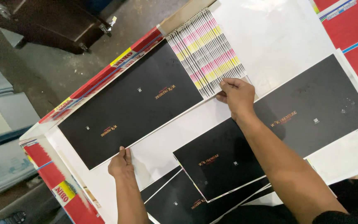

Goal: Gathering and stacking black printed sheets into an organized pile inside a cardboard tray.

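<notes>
White tabletop (162, 153): both hands pinch a black sheet (131, 101) (stack edges cropped)

Red printed sheets (355, 39) with blue and yellow stripes lie at the upper right, and further red printed sheets (59, 182) hang over the near-left edge of the bench (158, 159). A dark cabinet (46, 23) stands on the grey concrete floor (63, 66) at upper left. Stacks of pale grey-blue boards (1, 120) lie along the left edge.
</notes>
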